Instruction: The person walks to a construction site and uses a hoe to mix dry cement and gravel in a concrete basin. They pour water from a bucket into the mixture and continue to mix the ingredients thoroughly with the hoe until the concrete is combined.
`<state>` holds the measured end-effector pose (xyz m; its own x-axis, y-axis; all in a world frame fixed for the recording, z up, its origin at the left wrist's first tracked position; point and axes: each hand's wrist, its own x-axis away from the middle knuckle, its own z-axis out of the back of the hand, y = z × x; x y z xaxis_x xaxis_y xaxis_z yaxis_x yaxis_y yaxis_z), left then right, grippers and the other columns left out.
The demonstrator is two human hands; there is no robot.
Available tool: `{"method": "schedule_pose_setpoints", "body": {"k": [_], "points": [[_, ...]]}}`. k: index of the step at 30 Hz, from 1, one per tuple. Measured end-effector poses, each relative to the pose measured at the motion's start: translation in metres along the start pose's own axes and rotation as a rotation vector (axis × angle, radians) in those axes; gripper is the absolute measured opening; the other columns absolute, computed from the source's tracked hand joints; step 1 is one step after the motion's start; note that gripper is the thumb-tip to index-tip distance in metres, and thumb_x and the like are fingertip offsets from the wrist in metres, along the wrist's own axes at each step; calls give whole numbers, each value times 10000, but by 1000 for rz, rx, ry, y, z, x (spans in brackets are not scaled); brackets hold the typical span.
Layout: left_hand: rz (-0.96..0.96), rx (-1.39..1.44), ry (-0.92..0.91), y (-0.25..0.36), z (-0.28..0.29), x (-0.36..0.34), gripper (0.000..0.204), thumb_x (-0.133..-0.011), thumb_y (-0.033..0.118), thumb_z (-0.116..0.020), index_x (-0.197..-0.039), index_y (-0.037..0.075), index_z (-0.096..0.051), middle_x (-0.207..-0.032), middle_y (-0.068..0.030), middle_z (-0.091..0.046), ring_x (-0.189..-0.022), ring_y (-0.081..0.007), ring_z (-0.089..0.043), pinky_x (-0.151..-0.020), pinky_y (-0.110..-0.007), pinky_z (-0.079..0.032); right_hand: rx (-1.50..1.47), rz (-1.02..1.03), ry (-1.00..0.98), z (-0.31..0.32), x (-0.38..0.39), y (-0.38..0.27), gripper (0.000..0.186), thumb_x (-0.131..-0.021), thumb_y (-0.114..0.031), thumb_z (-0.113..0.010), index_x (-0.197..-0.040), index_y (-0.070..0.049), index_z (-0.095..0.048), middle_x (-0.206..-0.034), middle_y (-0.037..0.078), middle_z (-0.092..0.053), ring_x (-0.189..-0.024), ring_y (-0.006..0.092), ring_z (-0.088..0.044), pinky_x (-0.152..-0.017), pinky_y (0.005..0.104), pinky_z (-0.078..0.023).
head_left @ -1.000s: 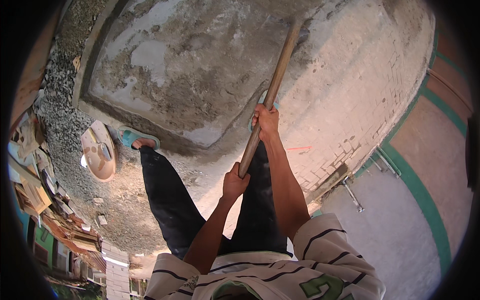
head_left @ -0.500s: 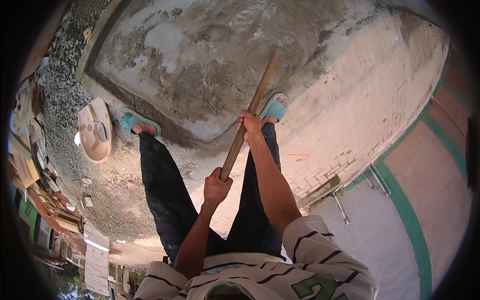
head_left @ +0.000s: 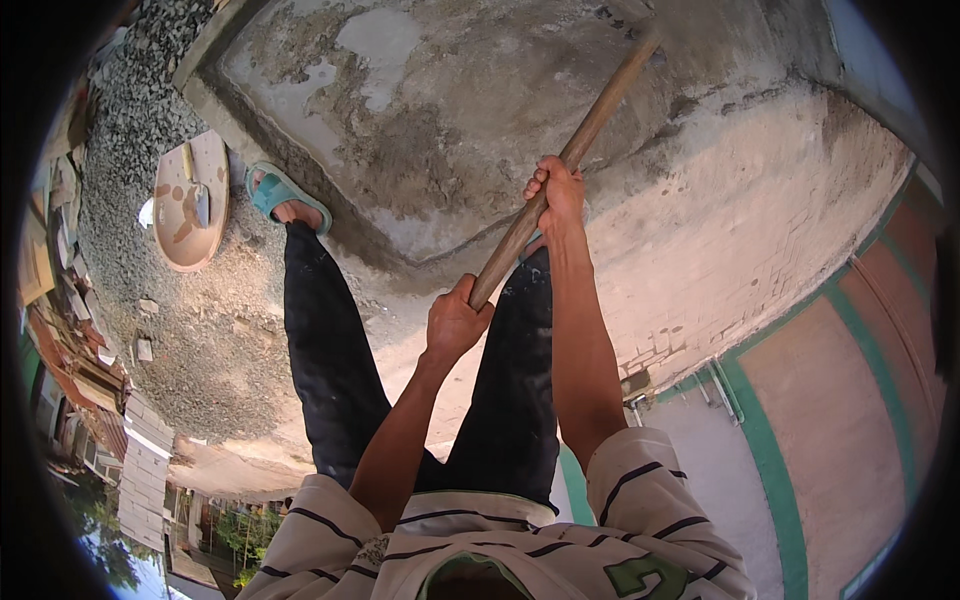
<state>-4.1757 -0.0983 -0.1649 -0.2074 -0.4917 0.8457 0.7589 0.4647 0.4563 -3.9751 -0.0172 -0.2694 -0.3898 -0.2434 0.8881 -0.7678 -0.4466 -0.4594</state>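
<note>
My left hand (head_left: 458, 315) grips the lower end of a long wooden handle (head_left: 610, 100). My right hand (head_left: 560, 195) is wrapped round the same handle higher up. The handle slopes up and right over a rough, patchy concrete slab (head_left: 420, 150); whatever is at its far end is blurred and hard to make out. My sandalled left foot (head_left: 288, 200) is beside the slab's edge, and my other foot is mostly hidden behind my right arm and the handle.
A pale pan (head_left: 190, 235) with a trowel (head_left: 198, 180) lies on gravel (head_left: 110, 230) at the left. Scrap boards (head_left: 75, 370) are piled along the far left. A pale paved strip (head_left: 680, 270) runs to the right, beside green-banded paving or wall (head_left: 760, 440).
Over the last second the view has shifted. The handle's far end came nearer, then moved away up and right again, with both hands still on it.
</note>
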Motion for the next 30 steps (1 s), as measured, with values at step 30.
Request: {"method": "schedule_pose_setpoints", "body": {"k": [30], "points": [[161,177,95,-64,160,67,191,-791,162,-637,-900,32,-550,-735,-236,-629,-710,-448,-637,-657,-498,-498,249,-244,-31,-148,62,110,144,-866,-63,-599,-780,-74,-485,-639,34,-477,-481,151,-467,-428,326,-415]]}}
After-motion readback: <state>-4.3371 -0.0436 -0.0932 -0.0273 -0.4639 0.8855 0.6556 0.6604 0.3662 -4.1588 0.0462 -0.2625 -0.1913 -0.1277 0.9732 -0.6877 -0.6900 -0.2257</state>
